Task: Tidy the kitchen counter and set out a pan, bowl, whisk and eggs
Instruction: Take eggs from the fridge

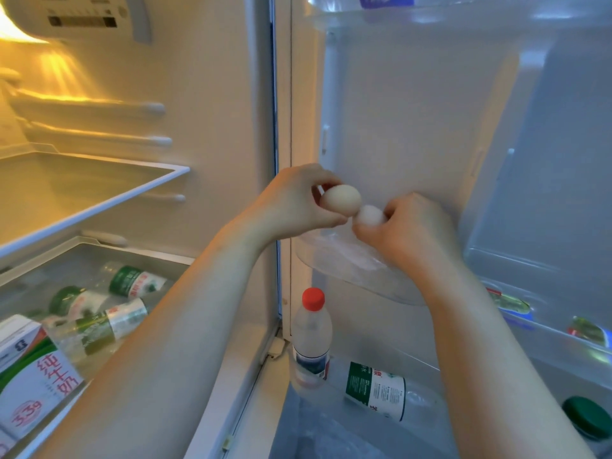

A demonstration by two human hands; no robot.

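Left hand (298, 200) pinches one egg (341, 198), right hand (407, 230) curls round a second egg (371, 215), both just above the door tray (331, 263), presumably bound for the counter.

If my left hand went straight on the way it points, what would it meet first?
Probably the smaller egg in your right hand; your left hand, holding the larger egg, points straight at it.

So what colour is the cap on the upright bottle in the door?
The cap is red, clearest in the head view.
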